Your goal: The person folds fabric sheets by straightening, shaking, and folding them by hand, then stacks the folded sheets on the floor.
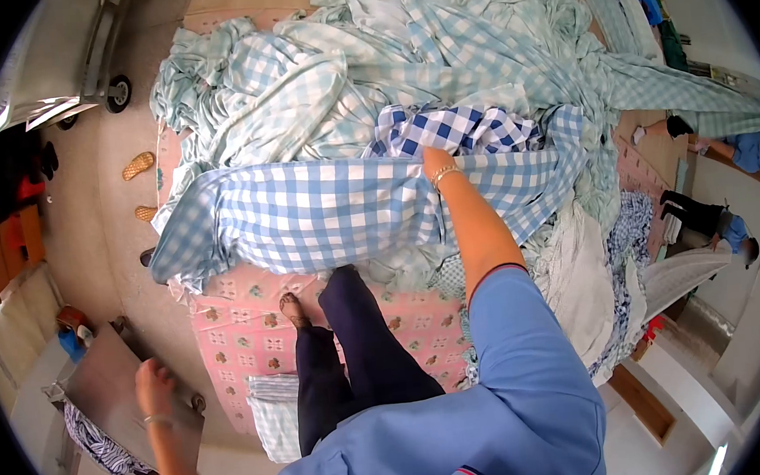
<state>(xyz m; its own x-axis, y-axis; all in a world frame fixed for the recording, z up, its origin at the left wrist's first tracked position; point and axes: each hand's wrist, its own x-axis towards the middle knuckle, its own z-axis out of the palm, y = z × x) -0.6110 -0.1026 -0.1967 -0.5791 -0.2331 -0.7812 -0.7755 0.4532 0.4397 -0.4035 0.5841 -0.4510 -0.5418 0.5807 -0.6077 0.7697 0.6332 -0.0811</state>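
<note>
My right hand [437, 163] is closed at the upper edge of a light-blue-and-white checked cloth [307, 212], which stretches wide in front of my legs. Its fingertips are hidden in the folds. Just beyond that hand lies a bunched dark-blue-and-white checked cloth [470, 129]. Out to the left, away from the fabric, my left hand [154, 386] hangs in the air with its fingers loosely bent and nothing visible in them.
A large heap of pale green checked fabric [316, 108] spreads ahead. Under my feet is a pink patterned sheet [244, 328], with folded cloth [275, 415] on it. Slippers [138, 165] and a wheeled cart [71, 56] stand left. Two people [732, 232] are at the right.
</note>
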